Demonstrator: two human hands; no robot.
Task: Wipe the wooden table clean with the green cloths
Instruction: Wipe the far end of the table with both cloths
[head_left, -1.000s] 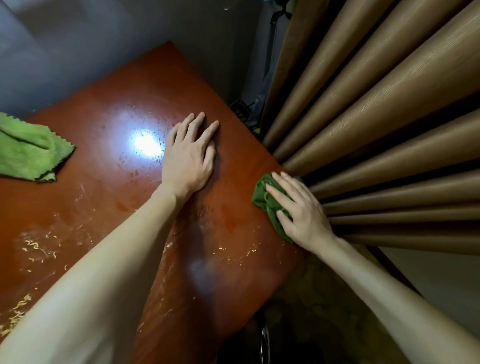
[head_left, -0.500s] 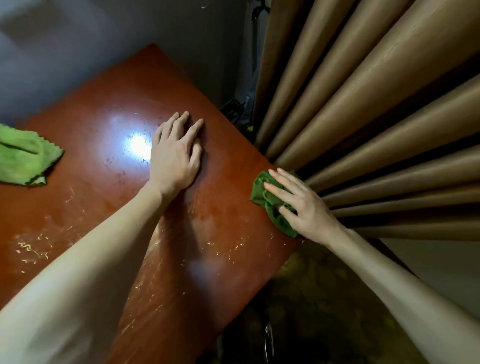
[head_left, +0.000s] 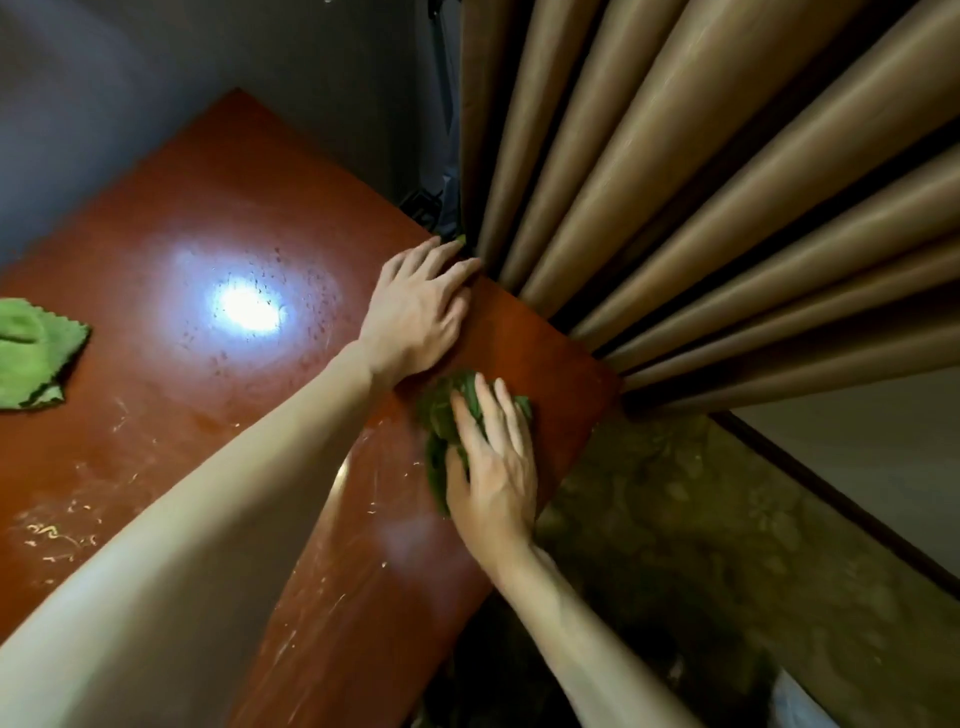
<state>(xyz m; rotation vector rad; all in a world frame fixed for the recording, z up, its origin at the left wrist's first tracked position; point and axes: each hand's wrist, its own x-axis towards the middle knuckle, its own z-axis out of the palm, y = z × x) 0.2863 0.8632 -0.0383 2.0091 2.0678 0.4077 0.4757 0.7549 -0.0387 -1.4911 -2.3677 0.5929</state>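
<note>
I am pressing the dark green cloth (head_left: 444, 415) flat under my straight-fingered right hand (head_left: 493, 467) at centre frame, my left hand (head_left: 415, 317) resting flat and empty on the wooden table (head_left: 182, 218) just above it, with the crumbs (head_left: 57, 535) lying lower left (beyond my left forearm).

Occlusions and crops:
Crumpled dark green cloth (head_left: 439, 415) blurred, mostly under right hand (head_left: 496, 478); light green scalloped-edge cloth (head_left: 36, 353) cut by left frame edge.
</note>
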